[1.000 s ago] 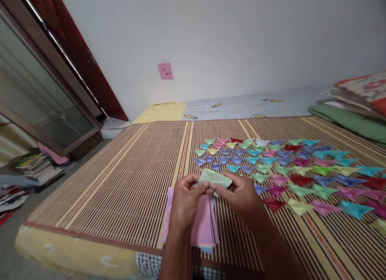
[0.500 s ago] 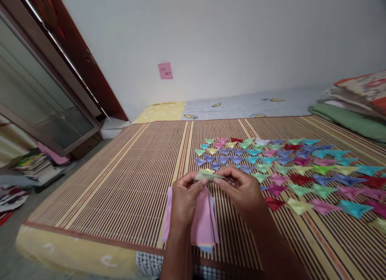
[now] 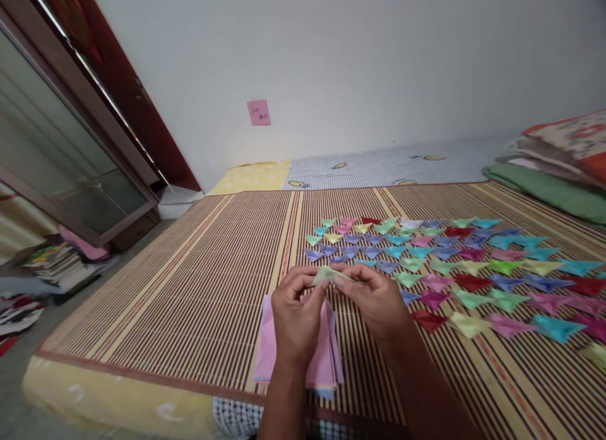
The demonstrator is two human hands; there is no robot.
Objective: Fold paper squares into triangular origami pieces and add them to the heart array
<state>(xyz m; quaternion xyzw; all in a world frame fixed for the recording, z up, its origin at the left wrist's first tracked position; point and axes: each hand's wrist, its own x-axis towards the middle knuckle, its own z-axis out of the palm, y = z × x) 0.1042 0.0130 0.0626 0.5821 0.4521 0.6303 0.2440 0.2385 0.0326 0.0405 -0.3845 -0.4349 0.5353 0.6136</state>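
A small pale green folded paper (image 3: 326,274) is pinched between my two hands, its thin points sticking out to the sides. My left hand (image 3: 297,310) grips its left part with thumb and fingers. On the other side, my right hand (image 3: 372,299) pinches the right part, thumb tip near the left thumb. Beneath my hands lies a stack of paper sheets (image 3: 319,364), pink on top with blue edges showing below; my left wrist covers part of it. Rows of folded paper pieces (image 3: 471,298) in many colours spread to the right, close to my right hand.
A striped bamboo mat (image 3: 180,288) covers the bed. Folded bedding (image 3: 544,190) is piled at the far right. A pink note (image 3: 259,112) sticks to the wall. A glass-panelled door (image 3: 61,130) and stacked books (image 3: 59,263) stand at the left, beyond the bed edge.
The green paper has tilted and bent upward in the middle between my thumbs. My hands have shifted slightly, with the thumbs now closer together.
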